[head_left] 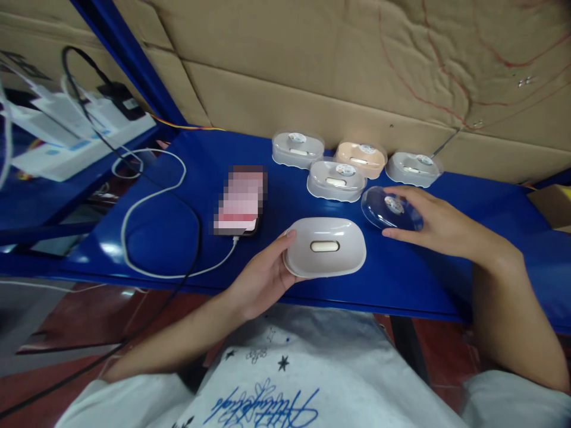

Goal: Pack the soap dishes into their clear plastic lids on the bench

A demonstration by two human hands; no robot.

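Note:
My left hand [270,273] grips the left end of a light grey oval soap dish [348,238], thumb on its rim and fingers beneath. A white oblong insert [325,246] shows in the middle of the dish. To the right, my right hand [422,217] is closed round a clear plastic lid [377,208] with a round label [394,205]. The lid is apart from the dish, at or just over the blue table; I cannot tell which. Behind them stand several lidded soap dishes, among them a grey one [323,189] and a peach one [352,159].
A phone [241,199] with a blurred screen lies on the blue table [285,202], plugged into a white cable [125,232]. At the left is a power strip [57,163] with chargers. Cardboard [276,77] walls the back; a box [551,205] sits at the right.

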